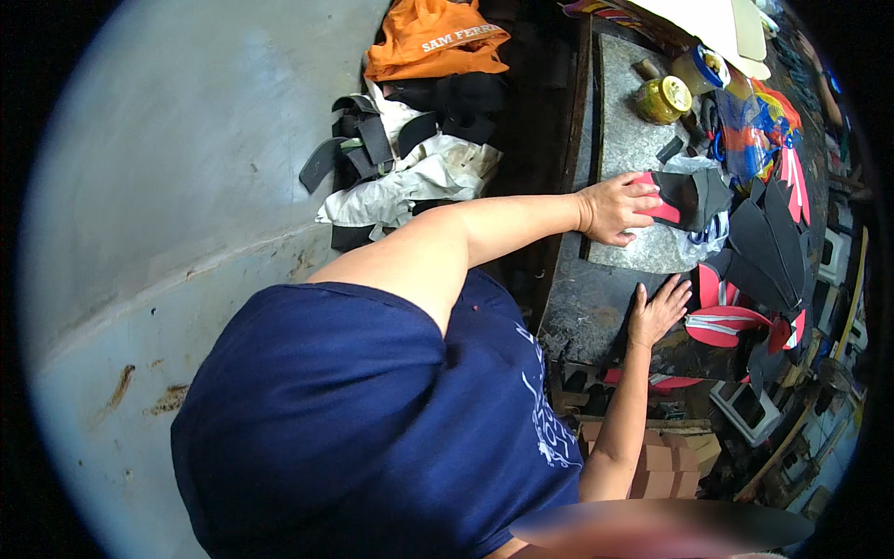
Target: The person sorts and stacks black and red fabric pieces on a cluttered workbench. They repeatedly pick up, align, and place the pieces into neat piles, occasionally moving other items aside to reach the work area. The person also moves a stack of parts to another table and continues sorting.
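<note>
My left hand (619, 209) lies over the near end of a pink-and-black piece (687, 200), which looks like a shoe upper. Its fingers are curled onto the pink part, and the underside of the grip is hidden. The piece rests on a pale grey stone slab (619, 121) on the workbench. My right hand (659, 312) is flat on the dark bench top (587, 321), fingers spread, holding nothing. Just past its fingertips are red pieces with pale stripes (726, 324). Beyond them lies a stack of black pieces (768, 244).
A yellow-lidded jar (663, 99) and a white tub (698, 69) stand at the slab's far left. Clear plastic bags (740, 130) lie beyond the slab. On my left are an orange bag (436, 42) and a heap of black scraps and white cloth (400, 182). A grey plastic stool (745, 410) is at right.
</note>
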